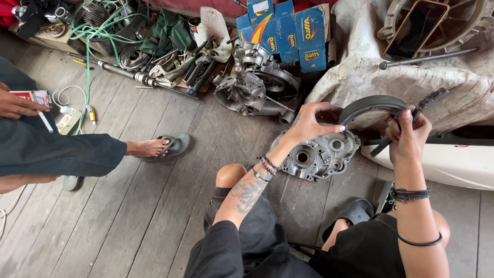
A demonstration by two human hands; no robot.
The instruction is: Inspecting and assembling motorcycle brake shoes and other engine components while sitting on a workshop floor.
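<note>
My left hand [310, 123] grips the left end of a curved grey brake shoe [371, 105] held up in front of me. In my right hand [409, 135] is a black wire brush [429, 101], its bristled head resting near the shoe's right end. Below both hands a grey metal engine cover [319, 154] with round holes lies on the wooden floor [144, 206], between my knees.
Another person sits at the left, a hand [15, 105] on a small box and a sandalled foot [154, 148] stretched out. Engine parts [254, 82], blue cardboard boxes [288, 31], a green hose and tools crowd the far side. A phone [414, 28] rests on a pale cloth-covered mound.
</note>
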